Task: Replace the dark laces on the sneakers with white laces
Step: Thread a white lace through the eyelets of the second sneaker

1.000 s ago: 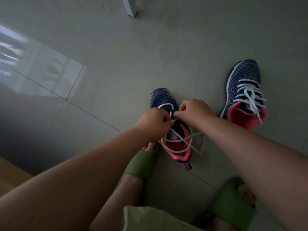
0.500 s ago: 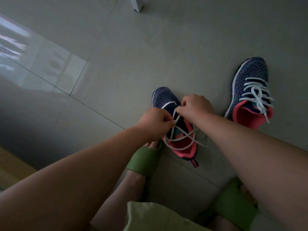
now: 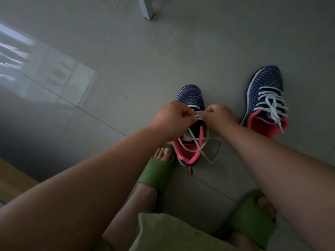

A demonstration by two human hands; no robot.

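Note:
Two navy knit sneakers with pink collars stand on the grey tiled floor. The near sneaker is in front of me, with a white lace partly threaded and its loose ends trailing over the opening and onto the floor. My left hand and my right hand meet over its eyelets, each pinching the white lace, fingers curled. The far sneaker at the right is fully laced in white, its ends hanging over the pink collar. No dark lace is visible.
My feet in green slides rest close behind the near sneaker, the other slide at lower right. A white furniture leg stands at the top. A wooden edge shows at lower left.
My view shifted, so both sneakers sit lower and further right. Both hands stayed on the lace over the near sneaker and lifted slightly toward its toe; the loose ends trail longer.

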